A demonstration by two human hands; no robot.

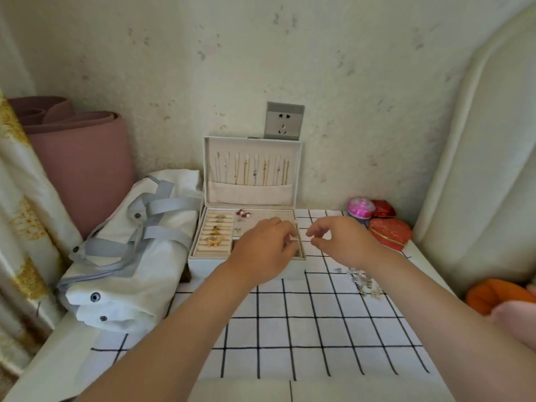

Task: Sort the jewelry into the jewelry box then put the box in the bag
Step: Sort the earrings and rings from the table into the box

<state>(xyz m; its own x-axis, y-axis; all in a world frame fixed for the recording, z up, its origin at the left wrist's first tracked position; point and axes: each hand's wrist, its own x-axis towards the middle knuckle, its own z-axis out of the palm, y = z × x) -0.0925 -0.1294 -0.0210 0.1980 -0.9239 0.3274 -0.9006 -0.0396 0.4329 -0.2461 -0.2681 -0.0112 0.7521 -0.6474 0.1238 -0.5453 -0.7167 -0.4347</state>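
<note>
Rings [216, 232] and necklaces [255, 169] fill the jewelry box [203, 265]; left hand [261, 250] pinches a silvery piece [293, 237], right hand [345, 242] curled, hold unclear; loose jewelry [362, 281] waits at four o'clock, bag [121, 271] at nine.

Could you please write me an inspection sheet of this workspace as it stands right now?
Surface: white tablecloth with black grid lines, lying flat.
Job's things: white jewelry box open, lid upright; necklaces hang in the lid, rings in the left slots; loose silver jewelry on the cloth to its right; white fabric bag with grey straps left of the box.
Clutter: red heart-shaped box; shiny pink round case.
Grippers: left hand over the box's front right corner, right hand beside it; fingers curled, contents too small to tell.
Cables: nothing seen; grey wall socket unused.
Surroundings: rolled pink mat; cream padded headboard.
</note>
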